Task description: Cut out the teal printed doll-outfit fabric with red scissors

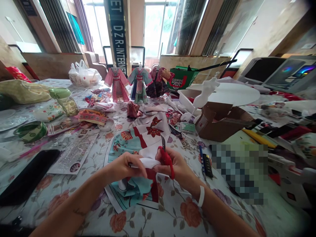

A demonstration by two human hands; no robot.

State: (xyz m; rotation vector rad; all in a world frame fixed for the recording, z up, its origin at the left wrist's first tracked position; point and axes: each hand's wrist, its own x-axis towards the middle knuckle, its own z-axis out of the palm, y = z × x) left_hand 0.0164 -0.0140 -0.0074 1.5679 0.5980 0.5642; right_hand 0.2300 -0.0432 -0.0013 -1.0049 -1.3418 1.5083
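Note:
My left hand (130,166) is closed on the folded edge of a printed fabric piece (137,186), white with light blue and dark red areas. Red-handled scissors (166,159) sit in my right hand (174,163), their blades pointing up and away from me. The fingertips of that hand also touch the white fold between both hands. Beneath and beyond my hands, more printed fabric (125,140) lies flat, with a fan and a dark red maple-leaf shape on it. Part of the fold is hidden behind my left fingers.
Small dressed mannequins (117,85) and a bare white dress form (206,89) stand farther back. A cardboard box (219,120) is at right, near a white sewing machine (286,174). At left lie a black phone (27,176), a rhinestone sheet (75,151) and a green tape roll (32,130).

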